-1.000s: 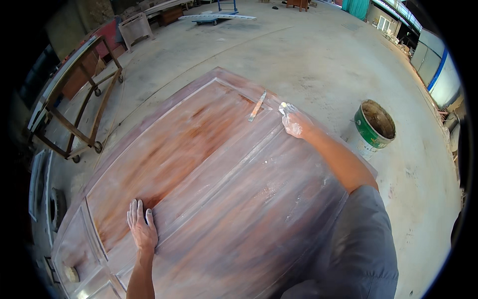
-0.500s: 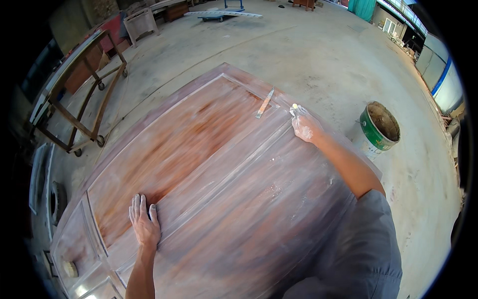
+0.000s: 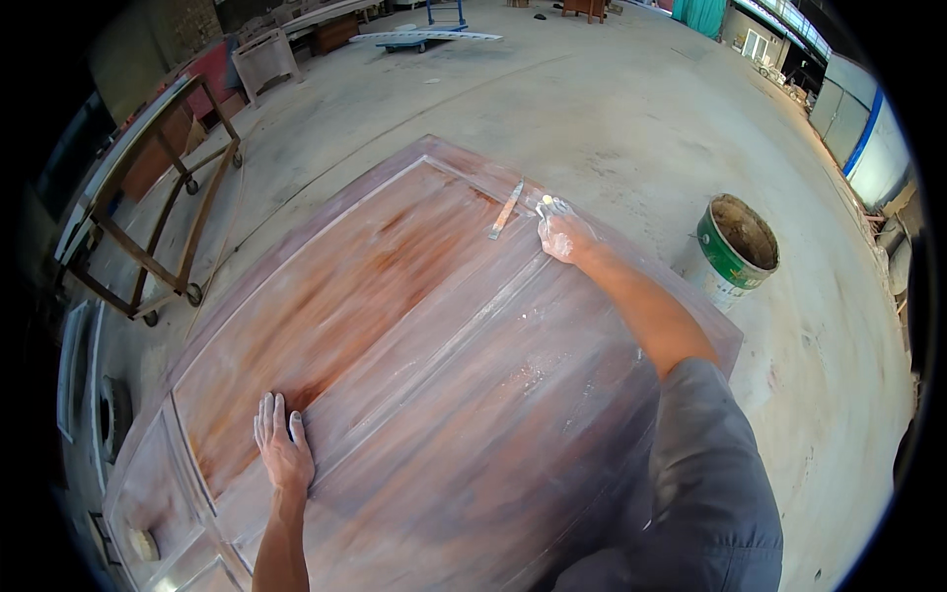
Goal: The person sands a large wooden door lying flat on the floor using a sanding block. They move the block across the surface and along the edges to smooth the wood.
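Note:
A large reddish-brown wooden door panel [image 3: 464, 380] with raised moulding and a pale, dusty film lies flat below me. My left hand [image 3: 283, 449] rests on it palm down, its whitened fingers stretched out. Near the far right edge, my right hand [image 3: 564, 237] is closed against the panel's surface. Its fingers grip something small with a pale yellow, rounded end; the rest is hidden. Just left of that hand lies a narrow, flat tool [image 3: 506, 210] with an orange-and-grey body and a thin tip.
A green-and-white bucket [image 3: 725, 259], crusted inside, stands on the floor to the right. At the left is a wheeled wooden frame [image 3: 148, 259], with a tyre [image 3: 115, 419] nearer me. A small pale block [image 3: 144, 545] sits at the panel's near-left end.
My right hand has shifted left along the panel's far end, closer to the flat tool. My left hand stays flat in about the same place. The view has turned slightly.

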`<state>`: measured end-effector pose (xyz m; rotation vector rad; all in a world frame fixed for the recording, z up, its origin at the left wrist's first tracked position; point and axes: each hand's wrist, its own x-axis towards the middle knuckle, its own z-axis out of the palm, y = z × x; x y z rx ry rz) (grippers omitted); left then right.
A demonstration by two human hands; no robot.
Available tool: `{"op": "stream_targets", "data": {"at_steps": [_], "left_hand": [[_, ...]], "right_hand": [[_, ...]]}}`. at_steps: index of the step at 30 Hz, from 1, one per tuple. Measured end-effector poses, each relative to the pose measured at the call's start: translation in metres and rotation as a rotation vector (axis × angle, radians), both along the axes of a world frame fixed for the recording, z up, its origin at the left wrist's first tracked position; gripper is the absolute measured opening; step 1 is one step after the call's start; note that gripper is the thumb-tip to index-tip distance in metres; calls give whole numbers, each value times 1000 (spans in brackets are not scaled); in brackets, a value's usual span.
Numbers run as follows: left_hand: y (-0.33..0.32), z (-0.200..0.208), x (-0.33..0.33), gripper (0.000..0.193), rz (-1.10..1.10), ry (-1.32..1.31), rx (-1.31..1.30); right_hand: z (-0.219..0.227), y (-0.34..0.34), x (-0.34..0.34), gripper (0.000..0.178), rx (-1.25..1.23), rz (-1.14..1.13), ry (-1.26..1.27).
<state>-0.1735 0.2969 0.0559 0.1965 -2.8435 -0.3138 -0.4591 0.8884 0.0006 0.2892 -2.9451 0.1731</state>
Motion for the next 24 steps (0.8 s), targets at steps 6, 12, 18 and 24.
{"op": "stream_targets", "data": {"at_steps": [6, 12, 18, 24], "left_hand": [[-17, -7, 23, 49, 53, -1, -67], [-9, -7, 14, 49, 35, 0, -44], [-19, -13, 18, 49, 43, 2, -68], [-9, -15, 3, 50, 2, 17, -69]], "right_hand": [[64, 25, 188, 43, -85, 68, 135], [115, -35, 130, 44, 272, -72, -513], [77, 42, 229, 39, -38, 32, 130], [63, 17, 166, 37, 247, 46, 147]]}}
